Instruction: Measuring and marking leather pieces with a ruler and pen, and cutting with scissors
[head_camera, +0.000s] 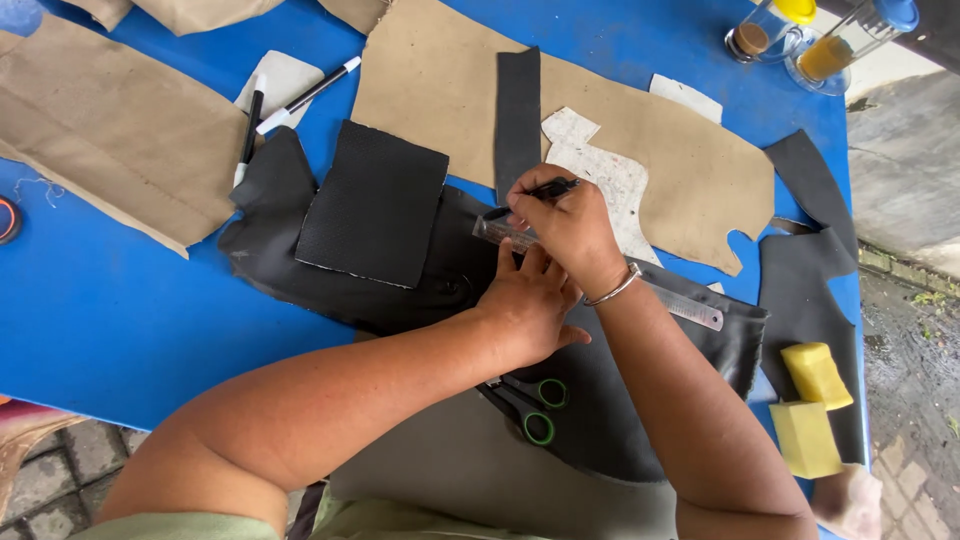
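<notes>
- While the left hand (530, 300) presses flat, fingers spread, on a metal ruler (690, 305) near the middle of the frame, the right hand (565, 225) grips a black pen (530, 192) and sets its tip at the ruler's edge on the large black leather sheet (610, 400)
- Marking looks underway, I'd judge; no drawn line shows from where I stand, and the green-handled scissors (535, 405) lie untouched just below the left wrist, so cutting seems still ahead
- Counted: one ruler, one pair of scissors, one textured black square (375, 200) left of centre, one dark strip (517, 115) standing upward above the hands
- Two markers (300, 97) at upper left, besides the pen in hand
- Two yellow sponges (812, 405) at lower right
- Two lidded jars (800, 35) at the upper right corner
- Several tan pieces (430, 80) across the top of the blue table (110, 310)
</notes>
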